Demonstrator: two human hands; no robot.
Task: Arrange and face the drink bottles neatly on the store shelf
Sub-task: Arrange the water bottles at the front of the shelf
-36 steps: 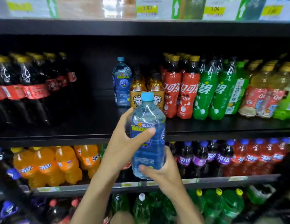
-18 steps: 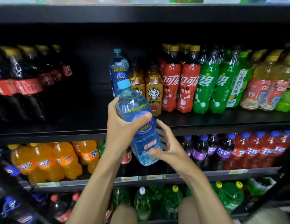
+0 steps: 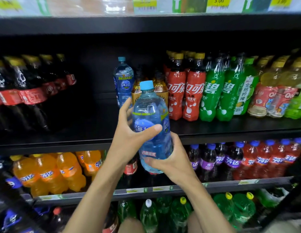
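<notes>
A clear blue drink bottle [image 3: 150, 118] with a light-blue cap is held upright in the air in front of the middle shelf [image 3: 230, 132]. My left hand [image 3: 129, 137] grips its middle, thumb across the label. My right hand [image 3: 171, 158] holds its lower part from the right and below. A second bottle of the same blue drink [image 3: 123, 81] stands further back on the shelf, beside two amber bottles [image 3: 160, 88].
To the right on the middle shelf stand red cola bottles [image 3: 185, 95], green Sprite bottles [image 3: 220, 93] and yellow-capped drinks [image 3: 270, 91]. Dark cola bottles [image 3: 20, 91] fill the left. Between them is a bare dark stretch of shelf [image 3: 89, 121]. Orange, purple and red Fanta sit below.
The bottle has been turned from tilted left to nearly upright, its label rotated. My right hand, loosely off the bottle before, now holds its lower part.
</notes>
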